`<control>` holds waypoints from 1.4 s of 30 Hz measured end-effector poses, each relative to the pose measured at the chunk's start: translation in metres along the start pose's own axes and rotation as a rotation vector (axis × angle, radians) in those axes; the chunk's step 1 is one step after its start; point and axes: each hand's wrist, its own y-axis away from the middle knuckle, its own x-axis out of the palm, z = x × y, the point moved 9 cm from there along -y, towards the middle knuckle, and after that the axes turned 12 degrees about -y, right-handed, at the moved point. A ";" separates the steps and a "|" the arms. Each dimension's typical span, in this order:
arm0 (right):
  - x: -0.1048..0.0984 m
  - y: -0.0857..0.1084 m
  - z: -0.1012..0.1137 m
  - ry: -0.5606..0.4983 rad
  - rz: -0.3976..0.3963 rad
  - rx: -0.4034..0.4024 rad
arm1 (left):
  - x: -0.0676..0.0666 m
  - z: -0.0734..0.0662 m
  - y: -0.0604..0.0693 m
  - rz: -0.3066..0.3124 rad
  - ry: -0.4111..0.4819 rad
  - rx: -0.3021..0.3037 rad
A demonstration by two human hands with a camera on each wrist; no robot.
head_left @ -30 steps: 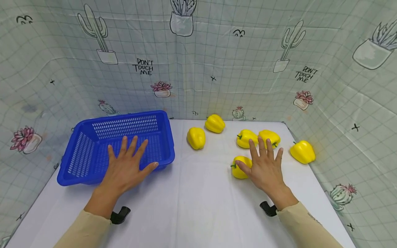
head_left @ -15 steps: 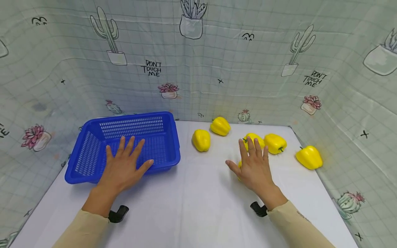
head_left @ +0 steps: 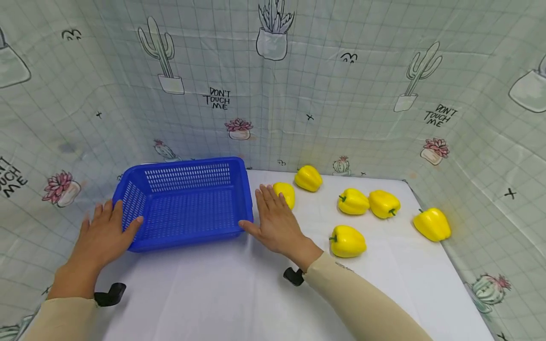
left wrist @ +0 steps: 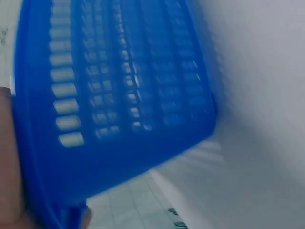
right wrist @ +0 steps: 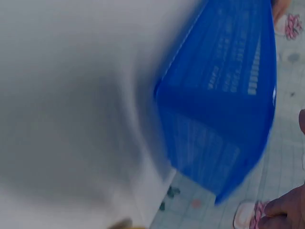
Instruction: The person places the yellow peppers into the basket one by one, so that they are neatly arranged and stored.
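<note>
A blue plastic basket with slotted walls stands on the white table, left of centre in the head view. My left hand is at its left end, fingers extended, thumb by the front left corner. In the left wrist view the hand lies against the basket rim. My right hand is at the basket's right end, fingers straight, thumb towards the front right corner. The right wrist view shows its fingers apart from the basket wall. It partly covers a yellow bell pepper.
Several more yellow bell peppers lie to the right: one by the back edge, one nearer me, two side by side, and one at the right edge. A printed cloth surrounds the white tabletop.
My left hand has moved left, from over the basket to its left end. My right hand has moved left from the peppers to the basket's right end. The head view has shifted slightly.
</note>
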 end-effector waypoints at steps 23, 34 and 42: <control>0.012 0.071 -0.011 -0.002 0.024 0.018 | 0.015 -0.048 0.012 0.043 0.052 0.081; 0.002 0.103 -0.018 0.013 -0.019 0.021 | 0.019 -0.066 0.023 0.063 0.043 0.138; -0.001 0.112 -0.025 0.036 -0.034 0.037 | 0.018 -0.070 0.023 0.042 0.035 0.201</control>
